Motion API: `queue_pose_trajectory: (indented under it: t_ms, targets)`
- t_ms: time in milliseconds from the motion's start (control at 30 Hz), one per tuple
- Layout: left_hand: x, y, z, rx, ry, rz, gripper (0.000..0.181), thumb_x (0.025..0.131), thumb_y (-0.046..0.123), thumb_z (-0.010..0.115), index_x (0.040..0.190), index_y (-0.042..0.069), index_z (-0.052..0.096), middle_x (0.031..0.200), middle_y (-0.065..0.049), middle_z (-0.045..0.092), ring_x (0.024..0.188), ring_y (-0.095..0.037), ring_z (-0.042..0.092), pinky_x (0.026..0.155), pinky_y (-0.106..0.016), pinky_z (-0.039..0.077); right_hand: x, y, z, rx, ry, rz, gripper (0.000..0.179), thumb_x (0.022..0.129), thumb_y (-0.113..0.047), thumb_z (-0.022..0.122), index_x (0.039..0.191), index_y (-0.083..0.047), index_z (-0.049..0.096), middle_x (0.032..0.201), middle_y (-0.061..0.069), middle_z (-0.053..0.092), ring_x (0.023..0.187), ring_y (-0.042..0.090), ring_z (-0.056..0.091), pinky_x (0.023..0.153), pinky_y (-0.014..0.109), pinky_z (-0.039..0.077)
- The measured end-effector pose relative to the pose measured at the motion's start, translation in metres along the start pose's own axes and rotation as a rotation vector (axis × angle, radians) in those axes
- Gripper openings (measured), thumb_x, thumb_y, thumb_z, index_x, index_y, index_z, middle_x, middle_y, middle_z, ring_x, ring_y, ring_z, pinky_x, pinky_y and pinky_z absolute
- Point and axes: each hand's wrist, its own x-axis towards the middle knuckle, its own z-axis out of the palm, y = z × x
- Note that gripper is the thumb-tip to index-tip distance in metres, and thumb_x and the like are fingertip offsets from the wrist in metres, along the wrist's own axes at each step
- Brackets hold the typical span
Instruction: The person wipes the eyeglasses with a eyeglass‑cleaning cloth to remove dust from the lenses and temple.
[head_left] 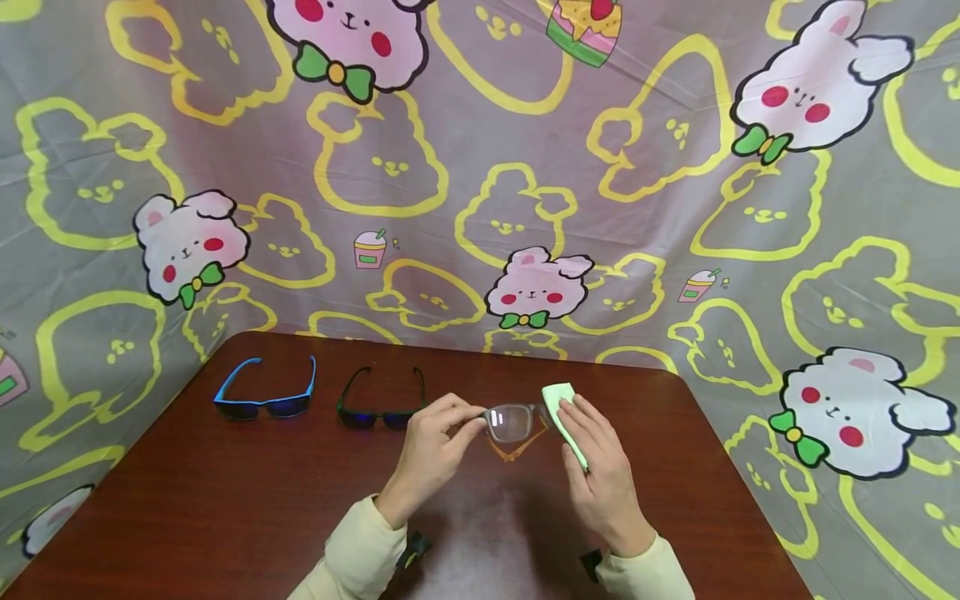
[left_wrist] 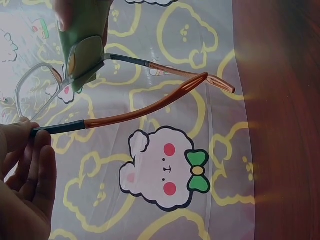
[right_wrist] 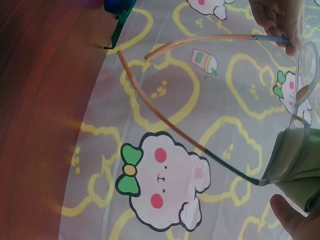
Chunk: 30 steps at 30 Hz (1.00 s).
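My left hand [head_left: 433, 443] pinches clear-framed eyeglasses [head_left: 510, 423] at one front corner, by the hinge, thumb and fingertips together. The glasses are held up above the table, with their temples unfolded; orange-brown temple arms [left_wrist: 145, 112] show in the left wrist view. In my right hand [head_left: 602, 471] is a light green cloth [head_left: 557, 402], folded around the other lens. Its thumb [right_wrist: 285, 212] lies on one side of the cloth and the fingers on the other. That lens is largely covered in the head view; in the left wrist view the green shows through it.
On the brown table [head_left: 225, 500], blue-framed sunglasses [head_left: 264, 407] lie at the far left with temples open. Dark-framed sunglasses [head_left: 375, 419] sit between them and my left hand, partly hidden by it. A patterned curtain [head_left: 420, 167] hangs behind the table.
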Motion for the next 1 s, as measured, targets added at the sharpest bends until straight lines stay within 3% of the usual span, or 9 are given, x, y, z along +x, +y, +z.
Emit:
queue_pose_trajectory:
  t_ms: [567,767,1000]
  targets:
    - [0.0011,-0.0016,0.0003,0.019,0.041,-0.022,0.008,0.084,0.013,0.072,0.091,0.01,0.075,0.079,0.007,0.062,0.068,-0.006,0.056,0.056,-0.017,0.042,0.0015,-0.0031,0.0023,-0.005,0.014,-0.089,0.038,0.097,-0.02,0.045,0.116,0.008,0.062,0.122,0.02,0.06,0.116,0.042,0.049,0.105,0.04,0.03]
    - [0.0026,-0.0033,-0.0014,0.015,0.072,-0.032,0.008,0.084,0.012,0.071,0.09,0.009,0.075,0.078,0.005,0.062,0.065,-0.008,0.054,0.053,-0.017,0.038,-0.0003,-0.0013,0.0002,-0.006,0.02,-0.093,0.037,0.097,-0.019,0.046,0.116,0.008,0.063,0.121,0.021,0.06,0.118,0.04,0.048,0.105,0.038,0.03]
    - [0.0033,-0.0036,-0.0037,-0.009,0.065,-0.029,0.008,0.085,0.01,0.07,0.092,0.008,0.074,0.08,0.004,0.062,0.07,-0.009,0.057,0.056,-0.017,0.04,-0.0024,0.0021,-0.0032,-0.024,0.018,-0.066,0.038,0.098,-0.021,0.044,0.117,0.007,0.062,0.122,0.02,0.059,0.122,0.036,0.046,0.105,0.038,0.03]
